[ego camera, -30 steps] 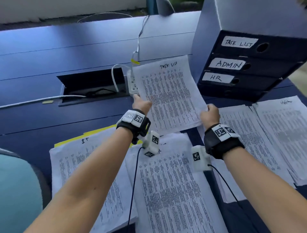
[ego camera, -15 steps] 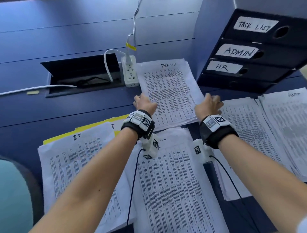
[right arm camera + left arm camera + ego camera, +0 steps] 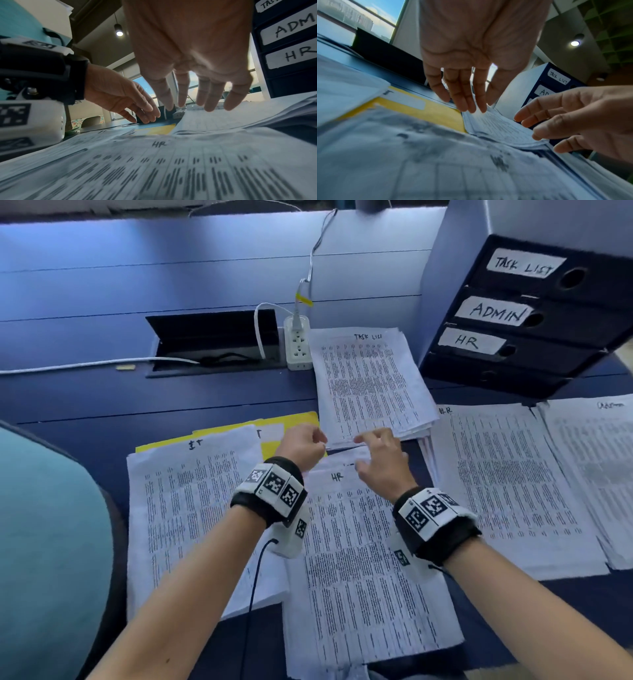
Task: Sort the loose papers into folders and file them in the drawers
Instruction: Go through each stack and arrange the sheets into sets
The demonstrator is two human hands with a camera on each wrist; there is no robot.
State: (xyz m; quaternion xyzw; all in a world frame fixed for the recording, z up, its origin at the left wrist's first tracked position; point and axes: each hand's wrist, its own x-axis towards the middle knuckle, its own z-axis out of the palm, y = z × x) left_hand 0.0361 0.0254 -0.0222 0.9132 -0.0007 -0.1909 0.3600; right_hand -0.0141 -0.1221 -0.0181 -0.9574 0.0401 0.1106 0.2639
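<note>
The TASK LIST paper stack [image 3: 370,385] lies flat on the blue desk, in front of the drawer unit [image 3: 534,313] labelled TASK LIST, ADMIN and HR. My left hand [image 3: 303,445] hovers at the stack's near-left corner, fingers straight, with the fingertips [image 3: 471,108] at the paper's edge. Just to its right, my right hand [image 3: 378,455] spreads relaxed fingers [image 3: 209,100] over the near edge and holds nothing. Below both hands lies an HR stack [image 3: 359,559]. A yellow folder [image 3: 291,426] pokes out from under the IT stack [image 3: 191,508].
A second HR stack [image 3: 507,481] and another pile [image 3: 596,474] lie at the right. A white power strip [image 3: 298,344] with cables sits by an open black cable hatch [image 3: 212,344]. A teal chair back [image 3: 44,542] stands at the left.
The TASK LIST stack, held tilted up in both hands a second ago, now lies flat on the desk. Both hands have let go and drawn back together to its near edge.
</note>
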